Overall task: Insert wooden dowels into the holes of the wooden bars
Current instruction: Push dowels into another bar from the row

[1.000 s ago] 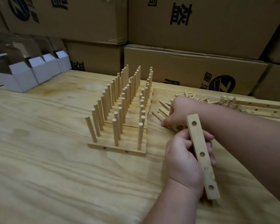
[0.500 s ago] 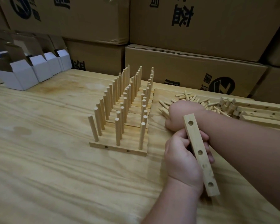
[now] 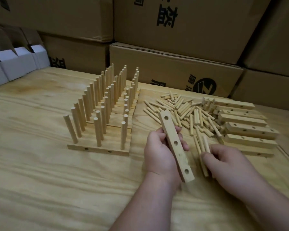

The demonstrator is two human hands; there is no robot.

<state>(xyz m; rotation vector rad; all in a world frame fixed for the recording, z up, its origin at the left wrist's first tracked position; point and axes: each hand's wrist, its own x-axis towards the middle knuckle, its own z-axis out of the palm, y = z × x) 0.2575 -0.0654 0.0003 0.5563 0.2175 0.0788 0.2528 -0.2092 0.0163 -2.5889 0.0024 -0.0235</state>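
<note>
holding a three-hole wooden bar [image 3: 175, 147] in its grip, the left hand [image 3: 158, 155] is unchanged. the right hand [image 3: 223, 165] has withdrawn from the loose dowel pile [image 3: 187, 110] and now pinches a few dowels [image 3: 202, 147] just beside the bar. insertion can likely start.

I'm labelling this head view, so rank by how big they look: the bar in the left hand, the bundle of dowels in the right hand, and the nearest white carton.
1. Bar in the left hand, longest.
2 and 3. Unsure: bundle of dowels and nearest white carton; the carton sits much farther away.
</note>
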